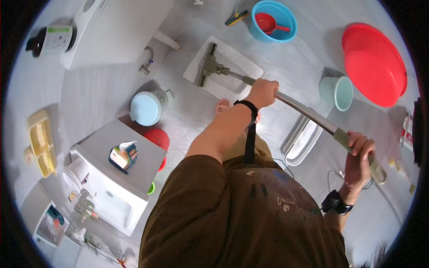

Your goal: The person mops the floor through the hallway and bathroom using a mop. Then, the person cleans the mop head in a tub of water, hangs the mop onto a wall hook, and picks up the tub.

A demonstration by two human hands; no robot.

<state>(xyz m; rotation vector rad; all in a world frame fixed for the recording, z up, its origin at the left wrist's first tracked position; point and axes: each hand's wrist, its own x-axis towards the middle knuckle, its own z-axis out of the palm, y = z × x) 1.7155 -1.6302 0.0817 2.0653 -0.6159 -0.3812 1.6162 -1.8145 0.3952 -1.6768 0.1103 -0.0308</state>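
Note:
A long-handled sponge mop (308,114) slants across the view, with a silver pole and grey-green grips. Its wide head (208,67) rests over the white squat toilet (193,71) in the floor. My left hand (263,93) is wrapped round the pole just above the lower green section. Higher up, my right hand (358,161) is closed round the green grip near the looped end. Both wrists wear black bands. Below my left hand, parts of my pink slippers (222,106) show.
A blue bucket (286,33) holds a red dipper (266,23), with a brush (237,18) beside it. A red basin (373,64), pale green bucket (336,93) and long white tub (304,140) stand right. Left are a lidded bin (146,108) and washbasin (109,207).

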